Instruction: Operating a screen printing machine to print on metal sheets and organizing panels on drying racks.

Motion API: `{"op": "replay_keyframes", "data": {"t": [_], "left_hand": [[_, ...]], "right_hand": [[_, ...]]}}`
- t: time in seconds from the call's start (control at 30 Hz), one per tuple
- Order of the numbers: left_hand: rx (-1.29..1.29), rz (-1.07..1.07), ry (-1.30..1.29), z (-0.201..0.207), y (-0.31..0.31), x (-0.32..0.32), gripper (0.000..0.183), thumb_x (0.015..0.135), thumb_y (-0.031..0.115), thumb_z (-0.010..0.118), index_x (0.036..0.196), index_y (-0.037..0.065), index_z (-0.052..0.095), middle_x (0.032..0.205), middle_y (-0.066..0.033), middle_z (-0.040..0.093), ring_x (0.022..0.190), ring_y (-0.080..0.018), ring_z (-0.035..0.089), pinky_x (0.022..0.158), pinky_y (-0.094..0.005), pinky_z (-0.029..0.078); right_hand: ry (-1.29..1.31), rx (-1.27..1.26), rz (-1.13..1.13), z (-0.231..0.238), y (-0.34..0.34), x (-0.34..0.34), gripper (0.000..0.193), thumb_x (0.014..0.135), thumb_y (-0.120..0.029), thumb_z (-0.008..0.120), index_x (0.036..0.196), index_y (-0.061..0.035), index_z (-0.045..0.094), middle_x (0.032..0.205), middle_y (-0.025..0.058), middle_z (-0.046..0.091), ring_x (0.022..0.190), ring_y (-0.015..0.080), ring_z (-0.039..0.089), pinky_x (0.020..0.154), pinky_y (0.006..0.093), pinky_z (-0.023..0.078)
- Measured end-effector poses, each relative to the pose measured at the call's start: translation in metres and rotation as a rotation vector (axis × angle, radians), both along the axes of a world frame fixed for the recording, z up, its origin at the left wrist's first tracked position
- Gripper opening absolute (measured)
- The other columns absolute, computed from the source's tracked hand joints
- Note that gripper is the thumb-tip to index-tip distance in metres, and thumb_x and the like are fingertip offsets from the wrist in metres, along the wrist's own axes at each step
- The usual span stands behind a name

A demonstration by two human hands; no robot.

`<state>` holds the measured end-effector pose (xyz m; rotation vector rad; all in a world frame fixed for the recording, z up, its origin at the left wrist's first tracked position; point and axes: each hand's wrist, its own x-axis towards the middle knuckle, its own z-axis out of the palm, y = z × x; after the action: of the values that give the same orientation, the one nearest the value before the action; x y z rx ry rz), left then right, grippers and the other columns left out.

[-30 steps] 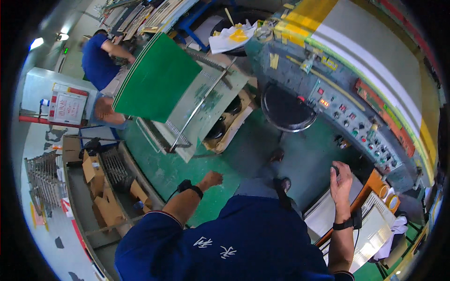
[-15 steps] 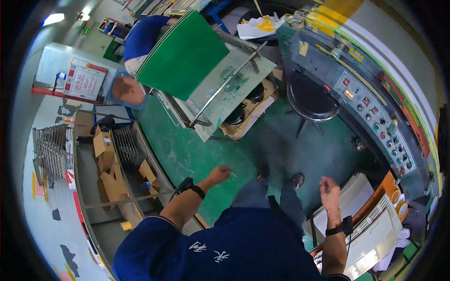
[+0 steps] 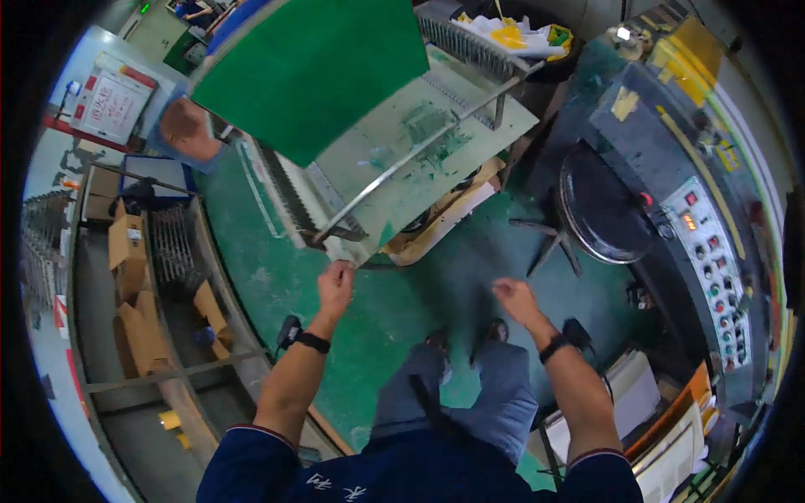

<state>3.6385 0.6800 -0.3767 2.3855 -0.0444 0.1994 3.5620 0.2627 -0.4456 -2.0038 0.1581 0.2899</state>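
Observation:
My left hand (image 3: 335,289) reaches forward with its fingers curled in, just at the near corner of a wheeled-looking drying rack (image 3: 495,111) with toothed side rails. Whether it touches the rack or holds anything, I cannot make out. On that rack rests a large green panel (image 3: 323,71), raised at a slant. My right hand (image 3: 516,300) hangs over the floor, fingers loosely bent, slightly blurred and with nothing seen in it. Between the rack and the control panel (image 3: 708,268), a round black stool (image 3: 599,205) is nearest to it. Both wrists wear black straps with small devices.
To the left runs a grey partitioned bin (image 3: 126,386) with cardboard boxes (image 3: 138,331). A cardboard box (image 3: 449,222) sits under the rack. At the far right back, a black bin (image 3: 549,63) holds white and yellow waste. Sheets (image 3: 625,394) lean at right. Another person (image 3: 235,23) is partly hidden behind the panel.
I have come nearer to the rack and green panel. My left hand has moved forward to the rack's corner. My right hand has swung inward and forward from beside the sheets.

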Motion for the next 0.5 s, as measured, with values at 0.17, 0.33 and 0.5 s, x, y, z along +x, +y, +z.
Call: {"op": "replay_keyframes", "data": {"t": [0.17, 0.33, 0.5], "left_hand": [[0.081, 0.021, -0.206, -0.07, 0.021, 0.029, 0.021, 0.092, 0.015, 0.056, 0.077, 0.001, 0.057, 0.063, -0.0109, 0.05, 0.058, -0.0225, 0.05, 0.056, -0.0354, 0.041], [-0.194, 0.188, -0.334, -0.087, 0.005, 0.039, 0.033, 0.098, 0.019, 0.053, 0.071, 0.0, 0.054, 0.056, -0.0006, 0.042, 0.053, -0.0095, 0.038, 0.049, -0.0269, 0.032], [-0.207, 0.2, -0.503, -0.095, 0.015, 0.031, 0.032, 0.099, 0.019, 0.052, 0.072, 0.002, 0.055, 0.057, 0.0036, 0.043, 0.053, -0.0037, 0.034, 0.046, -0.0227, 0.027]], "right_hand": [[0.064, 0.089, -0.079, -0.177, 0.021, 0.138, 0.025, 0.085, -0.019, 0.063, 0.103, -0.0038, 0.07, 0.092, 0.0174, 0.071, 0.087, 0.0282, 0.069, 0.078, 0.035, 0.052], [-0.234, -0.058, -0.013, -0.282, 0.032, 0.233, 0.018, 0.085, -0.014, 0.062, 0.095, -0.0004, 0.068, 0.084, 0.0115, 0.071, 0.077, 0.0212, 0.066, 0.072, 0.0343, 0.051], [-0.436, -0.232, 0.052, -0.266, 0.068, 0.298, 0.023, 0.082, -0.02, 0.068, 0.1, -0.0058, 0.069, 0.087, 0.0193, 0.069, 0.084, 0.036, 0.067, 0.077, 0.0439, 0.052]]}}
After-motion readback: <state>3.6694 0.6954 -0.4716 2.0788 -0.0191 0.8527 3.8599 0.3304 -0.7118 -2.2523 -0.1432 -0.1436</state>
